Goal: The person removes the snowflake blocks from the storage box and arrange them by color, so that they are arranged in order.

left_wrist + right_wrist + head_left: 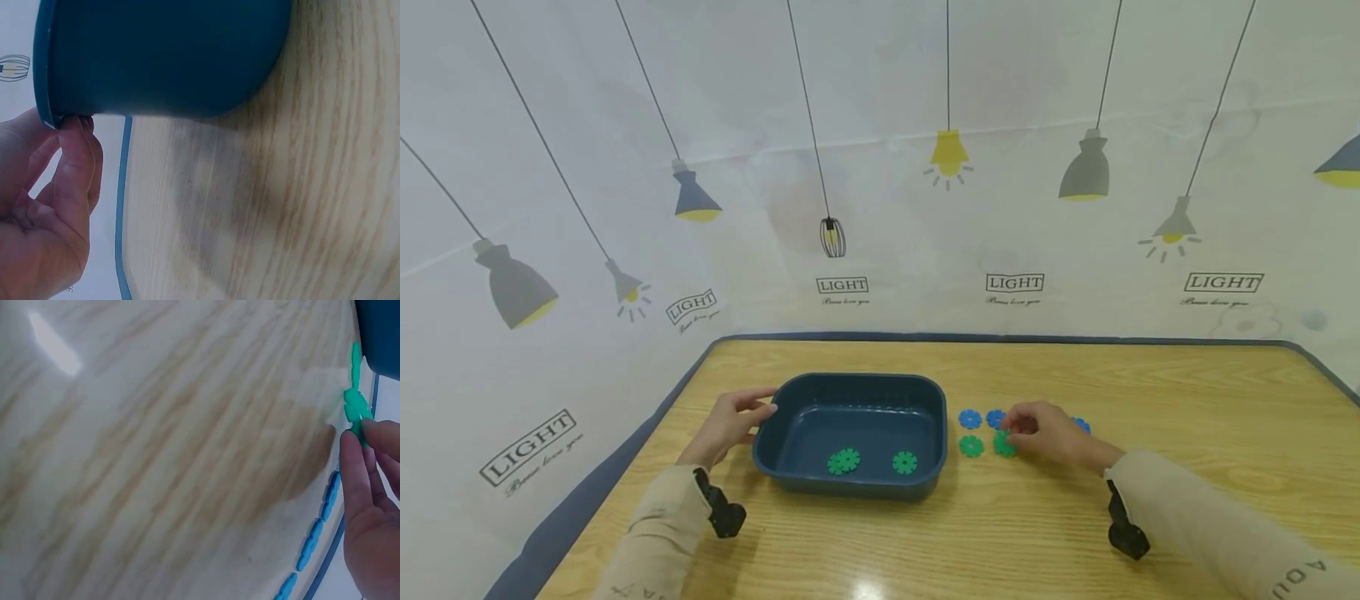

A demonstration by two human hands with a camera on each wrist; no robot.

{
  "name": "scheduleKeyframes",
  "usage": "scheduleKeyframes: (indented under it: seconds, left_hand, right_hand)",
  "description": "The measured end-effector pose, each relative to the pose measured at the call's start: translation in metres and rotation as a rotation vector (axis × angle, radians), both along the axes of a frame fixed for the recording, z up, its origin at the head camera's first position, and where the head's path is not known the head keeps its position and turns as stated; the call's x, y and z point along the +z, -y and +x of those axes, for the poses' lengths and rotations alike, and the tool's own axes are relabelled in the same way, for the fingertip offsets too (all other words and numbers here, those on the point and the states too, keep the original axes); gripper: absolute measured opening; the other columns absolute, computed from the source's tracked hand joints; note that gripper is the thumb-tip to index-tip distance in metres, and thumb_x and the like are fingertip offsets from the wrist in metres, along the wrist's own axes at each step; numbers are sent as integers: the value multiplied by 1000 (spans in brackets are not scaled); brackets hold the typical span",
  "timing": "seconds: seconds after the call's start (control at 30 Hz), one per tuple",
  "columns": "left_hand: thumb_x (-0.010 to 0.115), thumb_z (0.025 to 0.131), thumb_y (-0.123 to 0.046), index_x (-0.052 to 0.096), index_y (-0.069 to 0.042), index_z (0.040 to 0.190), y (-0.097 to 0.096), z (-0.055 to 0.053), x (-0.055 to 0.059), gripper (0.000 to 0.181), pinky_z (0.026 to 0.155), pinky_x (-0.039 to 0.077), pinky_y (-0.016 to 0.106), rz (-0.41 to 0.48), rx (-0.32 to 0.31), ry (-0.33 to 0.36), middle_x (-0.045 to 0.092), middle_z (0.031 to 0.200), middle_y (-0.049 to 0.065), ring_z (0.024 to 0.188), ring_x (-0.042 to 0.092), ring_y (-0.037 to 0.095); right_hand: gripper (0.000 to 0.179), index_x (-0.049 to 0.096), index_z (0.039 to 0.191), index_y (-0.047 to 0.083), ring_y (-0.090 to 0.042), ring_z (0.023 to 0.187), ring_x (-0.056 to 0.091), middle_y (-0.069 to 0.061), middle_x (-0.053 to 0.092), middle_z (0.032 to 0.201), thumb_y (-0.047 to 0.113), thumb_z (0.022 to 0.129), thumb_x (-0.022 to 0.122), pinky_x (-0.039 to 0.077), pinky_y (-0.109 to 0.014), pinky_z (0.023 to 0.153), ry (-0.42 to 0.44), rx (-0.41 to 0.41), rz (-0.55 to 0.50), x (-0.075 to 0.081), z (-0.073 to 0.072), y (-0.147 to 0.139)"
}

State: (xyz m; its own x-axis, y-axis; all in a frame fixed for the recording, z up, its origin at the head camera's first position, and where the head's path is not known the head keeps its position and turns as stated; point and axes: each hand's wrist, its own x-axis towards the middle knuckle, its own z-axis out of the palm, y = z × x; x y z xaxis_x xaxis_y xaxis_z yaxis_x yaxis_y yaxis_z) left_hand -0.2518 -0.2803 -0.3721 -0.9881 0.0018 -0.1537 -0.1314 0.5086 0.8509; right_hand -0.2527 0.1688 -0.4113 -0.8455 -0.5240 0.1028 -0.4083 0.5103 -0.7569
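My left hand [730, 425] holds the left rim of a dark blue plastic basin [850, 487]; the left wrist view shows thumb and fingers [78, 169] pinching that rim. Inside the basin lie two overlapping green notched discs [848, 459] and, apart from them, a third green disc [905, 462]. Right of the basin, my right hand [1048, 433] pinches a green notched disc [356, 407] between thumb and fingertips, tilted up at one edge. Another green disc [971, 447] lies flat on the table between that hand and the basin.
Behind the green discs runs a row of blue notched discs [970, 418], partly hidden by my right hand. The wooden table [820, 550] has a dark blue edge at the back, against a white curtain [895, 208] printed with lamps.
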Motion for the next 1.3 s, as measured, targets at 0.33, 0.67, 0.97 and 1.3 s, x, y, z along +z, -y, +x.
scheduleKeyframes:
  seconds: [0.33, 0.67, 0.97, 1.3]
  left_hand:
    - [55, 89, -19, 48, -8, 128, 0, 1, 0, 41, 71, 50, 38, -15, -7, 3, 53, 106, 15, 92, 57, 23]
    - [54, 89, -19, 47, -6, 128, 1, 2, 1, 42, 72, 50, 39, -15, -27, -1, 53, 106, 16, 92, 57, 23]
    - [55, 89, -18, 48, -8, 128, 0, 0, 0, 41, 70, 51, 37, -19, -10, 15, 53, 107, 16, 94, 56, 25]
    - [55, 89, -19, 47, -9, 129, 2, 0, -1, 42, 71, 50, 38, -20, -14, 9, 53, 108, 15, 96, 56, 26]
  right_hand:
    - [7, 62, 85, 1, -13, 70, 55, -2, 59, 79, 4, 79, 64, 47, -24, 60, -33, -64, 31, -7, 1, 4]
    - [7, 61, 85, 1, -15, 71, 54, -2, 58, 79, 4, 79, 64, 46, -25, 61, -11, -71, 31, -9, 0, 6]
    - [5, 62, 84, 1, -14, 70, 54, -2, 58, 78, 3, 80, 63, 46, -27, 61, -7, -97, 41, -7, -1, 7]
    - [12, 61, 89, -3, -18, 71, 56, -7, 60, 80, 8, 84, 60, 49, -30, 60, 71, -147, -57, 14, -1, 4]
